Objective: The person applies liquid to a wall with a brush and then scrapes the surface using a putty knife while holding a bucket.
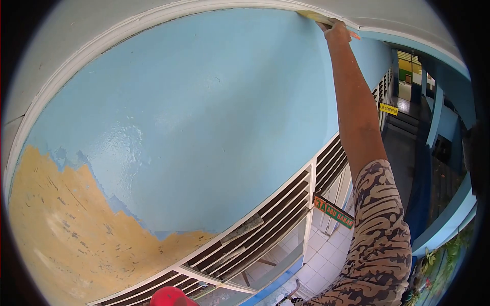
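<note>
My right hand (pixel 338 31) is raised high at the top of the wall, its fingers closed round a paintbrush. The paintbrush (pixel 310 16) has pale yellowish bristles pointing left, and an orange handle end sticks out past the hand on the right. Its bristles lie along the top edge of the light blue wall (pixel 204 102), right under the white trim (pixel 178 9). Wet-looking shiny patches show on the blue paint. At the lower left, a yellowish area of wall (pixel 76 229) has a ragged blue border and dark scuffs. My left hand is out of view.
Louvred windows (pixel 255 239) in white frames run below the wall. A hanging sign (pixel 333 211) juts out near my arm, and a yellow sign (pixel 388 109) hangs farther along the corridor. A red rounded thing (pixel 171 297) shows at the bottom edge.
</note>
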The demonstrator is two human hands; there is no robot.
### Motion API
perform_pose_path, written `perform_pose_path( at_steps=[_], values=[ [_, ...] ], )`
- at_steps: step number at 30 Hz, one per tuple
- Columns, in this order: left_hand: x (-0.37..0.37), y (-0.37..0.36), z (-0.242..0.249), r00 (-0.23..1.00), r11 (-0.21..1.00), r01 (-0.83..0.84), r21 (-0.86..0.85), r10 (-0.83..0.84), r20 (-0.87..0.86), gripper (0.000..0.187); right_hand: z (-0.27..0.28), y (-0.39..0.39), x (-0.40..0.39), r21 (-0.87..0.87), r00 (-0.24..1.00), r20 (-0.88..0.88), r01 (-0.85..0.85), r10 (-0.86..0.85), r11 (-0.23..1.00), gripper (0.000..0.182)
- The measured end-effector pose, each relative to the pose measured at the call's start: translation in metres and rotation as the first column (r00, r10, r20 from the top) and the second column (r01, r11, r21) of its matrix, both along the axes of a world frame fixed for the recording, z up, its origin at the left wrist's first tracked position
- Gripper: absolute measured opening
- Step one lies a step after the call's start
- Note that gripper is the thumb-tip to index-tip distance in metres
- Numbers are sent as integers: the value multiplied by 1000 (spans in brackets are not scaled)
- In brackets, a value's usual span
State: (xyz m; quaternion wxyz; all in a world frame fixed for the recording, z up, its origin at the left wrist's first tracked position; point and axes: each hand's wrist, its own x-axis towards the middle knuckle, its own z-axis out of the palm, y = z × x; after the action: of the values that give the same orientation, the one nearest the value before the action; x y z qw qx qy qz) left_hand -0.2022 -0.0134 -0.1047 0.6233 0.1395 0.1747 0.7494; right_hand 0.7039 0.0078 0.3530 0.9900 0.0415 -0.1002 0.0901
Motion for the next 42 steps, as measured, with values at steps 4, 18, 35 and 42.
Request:
perform_pose_path(
  at_steps=[4,18,35,42],
  values=[
    [25,-3,11,986,996,-91,-20,87,-144,50,-12,7,-20,-275,992,-67,85,-107,958,45],
    [20,20,-8,987,986,-109,-129,92,-135,49,-278,7,65,-424,997,72,43,-14,905,35],
    [35,1,-4,976,987,-70,-145,38,-217,49,-332,-18,13,-652,971,5,183,-238,736,30],
    [27,-10,-30,977,986,-74,-148,43,-207,47,-390,-19,4,-949,856,170,275,-489,152,31]
  ],
)
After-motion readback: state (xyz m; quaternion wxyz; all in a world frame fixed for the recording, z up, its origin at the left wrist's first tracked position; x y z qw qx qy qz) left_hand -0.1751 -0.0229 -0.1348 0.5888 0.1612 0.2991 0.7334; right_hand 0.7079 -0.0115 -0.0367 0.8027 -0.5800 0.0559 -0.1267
